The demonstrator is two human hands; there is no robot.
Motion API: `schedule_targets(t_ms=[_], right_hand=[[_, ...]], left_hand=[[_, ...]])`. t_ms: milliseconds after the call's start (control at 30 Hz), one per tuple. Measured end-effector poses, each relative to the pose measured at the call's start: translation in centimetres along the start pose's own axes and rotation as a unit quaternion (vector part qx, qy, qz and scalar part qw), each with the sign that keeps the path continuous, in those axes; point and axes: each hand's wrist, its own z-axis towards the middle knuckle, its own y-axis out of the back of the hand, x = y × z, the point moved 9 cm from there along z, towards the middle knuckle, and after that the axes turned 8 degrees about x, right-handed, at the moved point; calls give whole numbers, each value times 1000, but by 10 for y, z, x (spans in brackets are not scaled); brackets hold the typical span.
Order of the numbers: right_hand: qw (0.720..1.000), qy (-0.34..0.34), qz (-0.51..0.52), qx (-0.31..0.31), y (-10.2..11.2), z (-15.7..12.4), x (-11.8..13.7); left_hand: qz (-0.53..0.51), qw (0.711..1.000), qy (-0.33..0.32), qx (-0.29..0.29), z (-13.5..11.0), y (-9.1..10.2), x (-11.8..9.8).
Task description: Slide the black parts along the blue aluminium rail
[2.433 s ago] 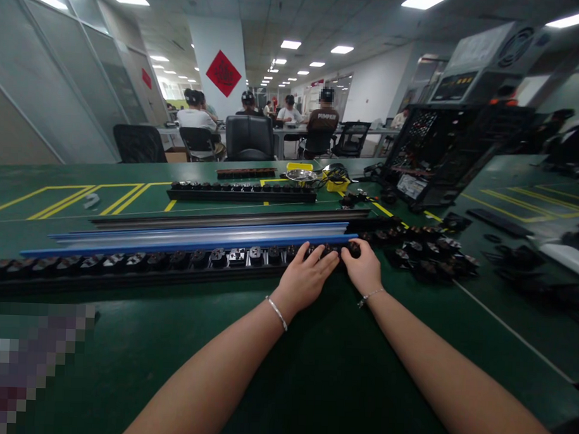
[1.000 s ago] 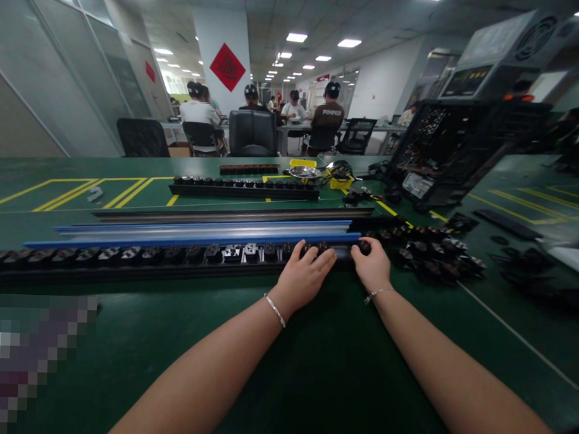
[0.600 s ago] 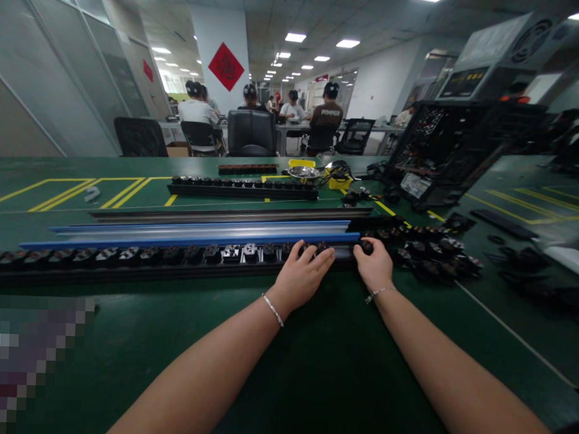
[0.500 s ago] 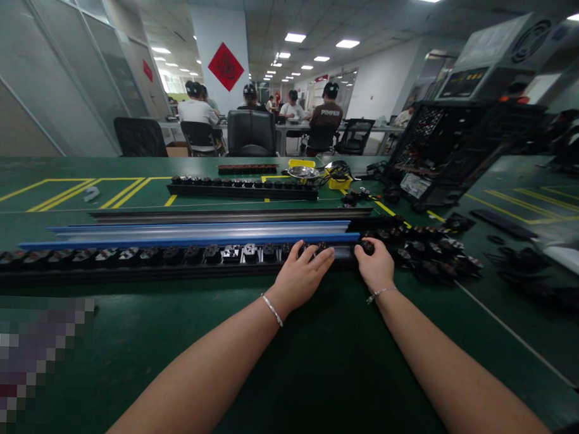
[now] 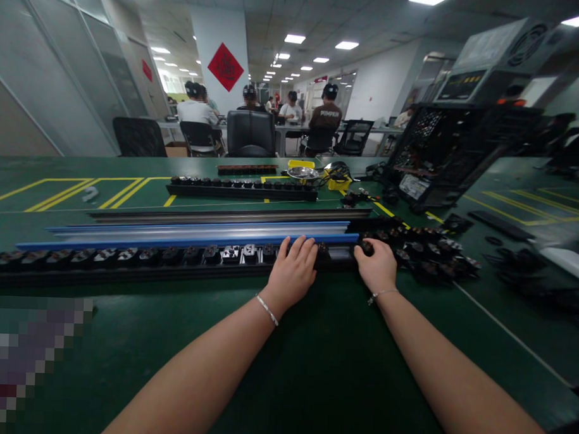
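A long black channel (image 5: 140, 279) runs across the table before me, with a row of black, socket-like modules (image 5: 193, 255) seated in it. My left hand (image 5: 292, 268) lies over the row with its fingers stretched out, covering some modules. At the channel's right end, my right hand (image 5: 379, 266) pinches a small black module (image 5: 365, 247) between thumb and fingers. A short stretch of bare channel (image 5: 340, 252) shows between the hands. Behind the channel lies a rail with blue edges (image 5: 203, 233).
Loose black parts (image 5: 435, 250) are heaped on the right, beyond my right hand. Farther back stand another filled channel (image 5: 243, 191), a metal dish (image 5: 304, 173) and an open computer case (image 5: 429, 146). Several people sit at desks in the background.
My left hand has slid left along the row, uncovering a module and more of the channel near its right end. My right hand stays almost in place with the small black module.
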Motion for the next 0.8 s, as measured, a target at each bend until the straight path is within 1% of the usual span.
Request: schedule_targets(t_ms=[67,133,233,333,433,600,800], right_hand=[[1000,-11,-6,8,-1,0,-2],[999,-32,-14,9,0,2,-9],[997,-78,-18,-3,7,5,-29],[995,-100,-24,-10,15,7,-45],[994,-100,-48,2,17,9,-51],[987,-102,-119,40,16,12,-52],[984,-30,-165,59,15,14,-40]], left_hand=[[-2,1000,6,3,0,-1,2],[-3,1000,7,5,0,-1,3],[-5,1000,7,7,1,0,3],[-7,1000,6,7,1,0,3],[-11,1000,8,5,1,1,4],[-16,1000,15,5,-1,3,6],[-19,999,27,2,-1,0,9]])
